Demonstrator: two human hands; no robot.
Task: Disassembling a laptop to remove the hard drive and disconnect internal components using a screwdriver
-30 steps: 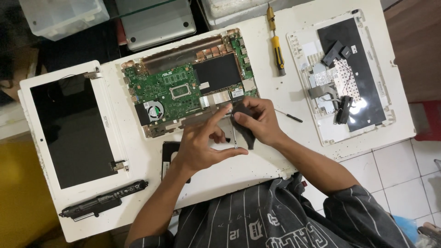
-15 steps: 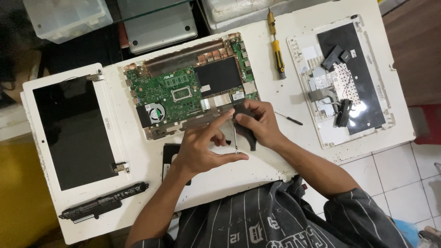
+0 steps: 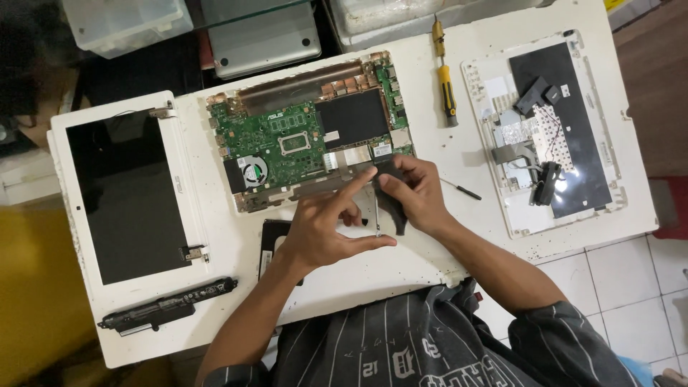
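At the far left of the white surface [image 3: 430, 258] lies a laptop screen panel [image 3: 125, 190], dark glass up in a white frame, with small metal hinges at its right corners. Below it, near the front edge, sits a long black battery bar [image 3: 166, 313].

Next comes the opened laptop base with a green circuit board [image 3: 276, 143], a round fan [image 3: 252, 172] at its lower left and a black rectangular plate [image 3: 352, 118] to the right of the chips. A black flat drive [image 3: 272, 240] lies just under the board, partly hidden by the left wrist.

The left hand [image 3: 322, 233] rests at the board's lower edge, forefinger stretched onto it and thumb out, its grip apart and clamped on nothing. The right hand [image 3: 419, 193], just beside it, has its grip together on a thin dark strip [image 3: 394, 208] that hangs down from the board's lower right corner; a slim metal tool [image 3: 377, 215] stands between the two hands.

Farther right, a yellow-handled screwdriver [image 3: 446, 89] lies on the surface, then a small black pin-like tool [image 3: 462, 190]. At the far right sits the white keyboard cover [image 3: 548, 125], underside up, with black parts lying on it.
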